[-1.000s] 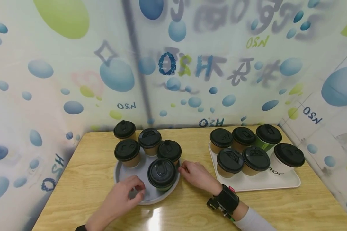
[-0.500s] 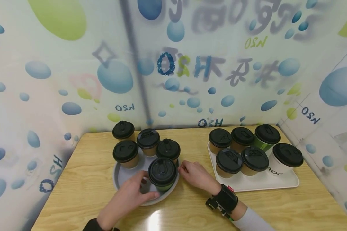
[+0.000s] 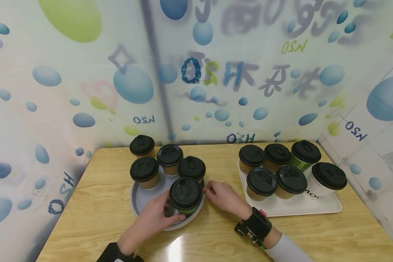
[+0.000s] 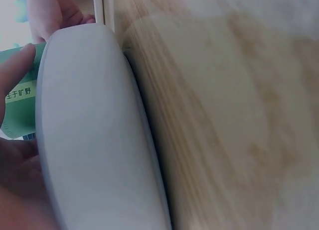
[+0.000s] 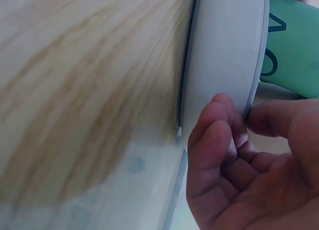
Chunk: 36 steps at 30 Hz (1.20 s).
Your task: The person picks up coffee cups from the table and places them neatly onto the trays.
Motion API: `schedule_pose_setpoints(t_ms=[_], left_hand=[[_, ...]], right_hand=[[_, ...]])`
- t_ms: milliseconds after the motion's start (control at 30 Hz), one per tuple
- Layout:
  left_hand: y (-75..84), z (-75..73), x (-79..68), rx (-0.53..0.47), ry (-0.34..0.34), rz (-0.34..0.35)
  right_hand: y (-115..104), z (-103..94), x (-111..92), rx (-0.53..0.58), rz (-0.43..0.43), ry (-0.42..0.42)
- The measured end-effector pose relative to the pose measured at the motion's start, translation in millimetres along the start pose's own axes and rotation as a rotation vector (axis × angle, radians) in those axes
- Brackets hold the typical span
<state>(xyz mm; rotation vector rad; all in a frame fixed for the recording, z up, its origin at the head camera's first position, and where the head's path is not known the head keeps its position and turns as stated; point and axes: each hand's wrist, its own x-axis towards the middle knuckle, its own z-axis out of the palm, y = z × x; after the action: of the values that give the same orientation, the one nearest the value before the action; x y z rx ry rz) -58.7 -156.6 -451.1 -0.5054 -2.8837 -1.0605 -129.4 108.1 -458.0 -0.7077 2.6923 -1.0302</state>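
A green paper cup [image 3: 185, 196] with a black lid stands at the right front of the round grey tray [image 3: 142, 200]. My left hand [image 3: 154, 218] holds this cup from its left, thumb in front and fingers behind. In the left wrist view, the thumb lies against the printed green side of the cup [image 4: 22, 108], beyond the tray's wall [image 4: 94, 125]. My right hand [image 3: 224, 198] pinches the tray's right rim. The right wrist view has its curled fingers [image 5: 212, 140] outside the tray wall [image 5: 224, 46] and the thumb over the rim.
Several brown cups with black lids, among them one cup [image 3: 145, 173] at the left, stand on and behind the round tray. To the right, a white rectangular tray [image 3: 275, 209] carries several lidded cups, including a white one [image 3: 325, 180]. A patterned wall [image 3: 216, 91] closes off the table's back.
My left hand has moved right and forward from over the tray to the green cup, its thumb and fingers coming around it. The right hand has stayed at the tray rim.
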Motion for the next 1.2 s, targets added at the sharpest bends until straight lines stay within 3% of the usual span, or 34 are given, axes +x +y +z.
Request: schedule_pose_setpoints(t_ms=[200,333,500,633,833,1200], left_hand=[[0.0,-4.3,-10.4,0.057,-0.040,0.008],[0.2,-11.6,-19.0,0.132,-0.091,0.105],[3.0,-12.6,-20.9,0.131,-0.108,0.252],[7.1,-5.3,-18.6,0.136,-0.087,0.298],[19.3,10.4,-10.7,0.192,-0.030,0.316],[38.4,36.3,1.6,0.343,0.107,0.312]], right_hand=[[2.0,-0.4,0.4,-0.002,0.019,0.003],[3.9,-1.0,2.2,-0.017,0.014,0.018],[5.2,-4.9,7.0,-0.018,0.022,0.054],[7.7,-5.2,11.1,-0.020,0.027,0.085],[10.7,-7.7,4.9,-0.041,0.019,0.113],[3.3,1.5,-9.8,-0.051,-0.066,0.051]])
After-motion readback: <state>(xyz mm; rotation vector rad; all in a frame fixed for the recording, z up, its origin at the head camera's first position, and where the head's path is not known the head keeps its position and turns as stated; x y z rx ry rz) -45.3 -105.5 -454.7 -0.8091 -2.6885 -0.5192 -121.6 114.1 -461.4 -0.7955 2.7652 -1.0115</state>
